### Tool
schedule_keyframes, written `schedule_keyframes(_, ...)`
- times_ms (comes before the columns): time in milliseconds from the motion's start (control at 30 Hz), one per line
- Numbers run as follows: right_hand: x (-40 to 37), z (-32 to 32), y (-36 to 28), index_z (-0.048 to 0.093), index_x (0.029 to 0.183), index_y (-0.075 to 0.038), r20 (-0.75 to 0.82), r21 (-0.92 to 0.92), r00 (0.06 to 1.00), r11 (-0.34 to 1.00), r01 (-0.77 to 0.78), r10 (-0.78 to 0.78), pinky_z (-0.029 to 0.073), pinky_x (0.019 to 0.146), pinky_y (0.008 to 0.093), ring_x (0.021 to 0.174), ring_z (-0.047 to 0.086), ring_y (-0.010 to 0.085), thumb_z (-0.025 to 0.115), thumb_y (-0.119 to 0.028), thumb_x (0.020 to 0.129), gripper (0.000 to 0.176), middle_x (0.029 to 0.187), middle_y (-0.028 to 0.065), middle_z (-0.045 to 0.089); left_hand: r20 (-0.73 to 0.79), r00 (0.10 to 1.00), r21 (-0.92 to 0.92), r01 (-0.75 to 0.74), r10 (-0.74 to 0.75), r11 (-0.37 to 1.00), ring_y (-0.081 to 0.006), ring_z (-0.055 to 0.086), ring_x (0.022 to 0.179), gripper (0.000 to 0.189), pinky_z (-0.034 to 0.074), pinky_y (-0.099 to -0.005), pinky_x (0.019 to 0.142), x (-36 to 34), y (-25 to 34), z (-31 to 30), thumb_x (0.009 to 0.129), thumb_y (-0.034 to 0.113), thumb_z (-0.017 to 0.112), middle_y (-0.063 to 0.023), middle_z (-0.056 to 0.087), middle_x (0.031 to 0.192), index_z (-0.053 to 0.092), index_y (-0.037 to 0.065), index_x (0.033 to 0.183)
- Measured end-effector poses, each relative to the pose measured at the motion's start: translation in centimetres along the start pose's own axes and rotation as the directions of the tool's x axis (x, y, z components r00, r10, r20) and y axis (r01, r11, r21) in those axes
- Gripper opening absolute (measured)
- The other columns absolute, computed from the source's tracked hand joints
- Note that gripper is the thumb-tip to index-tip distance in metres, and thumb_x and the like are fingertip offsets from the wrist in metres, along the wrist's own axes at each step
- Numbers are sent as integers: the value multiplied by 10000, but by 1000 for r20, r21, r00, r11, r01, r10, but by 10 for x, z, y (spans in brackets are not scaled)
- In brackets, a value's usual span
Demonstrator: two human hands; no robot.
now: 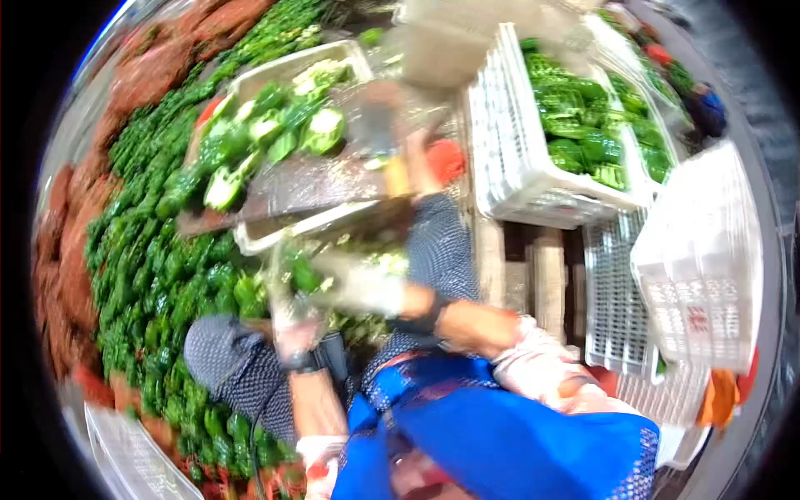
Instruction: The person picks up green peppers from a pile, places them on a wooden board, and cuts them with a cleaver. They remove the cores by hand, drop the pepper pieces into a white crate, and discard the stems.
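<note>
My left hand, blurred by motion, is low in the middle of the view, beside a green pepper. Just to its right is my right hand in a pale glove, also smeared; its fingers cannot be made out. Above both hands a wet board lies across a white tub. Cut green peppers with pale insides are heaped on the board and in the tub. Near the board's right end is a blurred tool with a yellow part. Whether either hand holds anything is hidden by the blur.
A large pile of green peppers spreads along the left, edged by reddish sacks. White crates of green peppers stand at the upper right. Below them are another crate, a white sack and wooden slats.
</note>
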State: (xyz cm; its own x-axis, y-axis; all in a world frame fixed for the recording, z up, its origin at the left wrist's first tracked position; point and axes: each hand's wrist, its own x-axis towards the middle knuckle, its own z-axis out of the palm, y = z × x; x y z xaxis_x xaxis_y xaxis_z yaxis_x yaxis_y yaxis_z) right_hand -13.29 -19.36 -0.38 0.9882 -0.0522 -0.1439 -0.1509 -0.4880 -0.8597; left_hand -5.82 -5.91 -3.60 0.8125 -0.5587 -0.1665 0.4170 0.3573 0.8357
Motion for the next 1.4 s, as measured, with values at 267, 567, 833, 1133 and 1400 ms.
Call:
schedule_keyframes(267, -5, -28, 10, 483, 1366, -2, 25, 831, 986, 551, 69, -162, 467, 940, 275, 1086, 583, 136, 671, -239, 888, 567, 1265, 94, 610, 281, 959, -464, 116, 22, 878, -226, 471, 1225, 806, 352, -405, 1058, 17, -30, -35, 874, 710, 443, -96, 493, 1361, 427, 105, 1405)
schedule_keyframes(567, -52, -183, 61, 556, 1253, -74, -662, 748, 749, -29, 663, 38, 527, 678, 308, 884, 609, 162, 581, -225, 957, 333, 1166, 104, 612, 186, 981, -343, 113, -50, 933, -268, 544, 1105, 652, 451, -540, 981, 19, -20, -14, 861, 535, 633, -56, 556, 1204, 511, 81, 1312)
schedule_keyframes(833, 55, -156, 48, 537, 1293, -58, -542, 92, 834, 994, -62, 102, 474, 966, 429, 1107, 586, 300, 613, -368, 891, 514, 1288, 174, 563, 169, 977, -329, 178, -128, 927, -219, 575, 983, 603, 529, -466, 910, 28, -30, -18, 943, 419, 568, -98, 545, 1109, 449, -12, 1349)
schedule_keyframes(1133, 169, -138, 85, 543, 1273, -48, -416, -237, 907, 954, -186, 73, 472, 942, 398, 1101, 600, 351, 582, -248, 840, 478, 1209, 216, 617, 3, 952, -287, 294, -306, 912, -273, 591, 1030, 686, 527, -482, 930, 37, -1, -33, 910, 494, 590, -113, 532, 1151, 433, -6, 1352)
schedule_keyframes(1400, 55, -28, 7, 525, 1268, -48, -142, -274, 974, 952, 134, -178, 499, 911, 397, 1064, 613, 328, 542, -210, 907, 396, 1196, 183, 600, 32, 959, -484, 261, -281, 835, -316, 509, 1206, 853, 460, -548, 942, 20, 0, -12, 841, 753, 440, -136, 488, 1368, 412, 115, 1407)
